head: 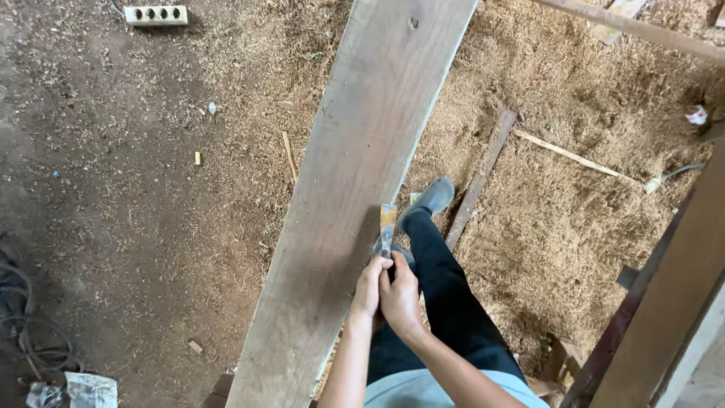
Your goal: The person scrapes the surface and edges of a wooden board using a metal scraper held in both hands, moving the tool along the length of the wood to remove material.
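Two hands are working together here: my left hand [368,287] and my right hand [399,296] are both clenching the handle of a chisel [387,227], its flat blade pointing away from me and lying along the right edge of a long grey plank [355,174]. The plank is running diagonally, from near my waist up and out of the top of the view, and I am standing just beside it, one dark-trousered leg and grey shoe [430,198] planted on the sawdust floor [574,219]. The blade is sitting roughly midway along the edge that I can see. I am judging the work as early to middling: the plank face is looking weathered and uncut, with no fresh pale wood or notch showing near the blade, though the edge itself is too narrow to read. Sawdust is lying thick to my right; a thin wooden strip [477,181] is resting near my foot, and a white power strip [155,14] is sitting well apart on bare dirt.
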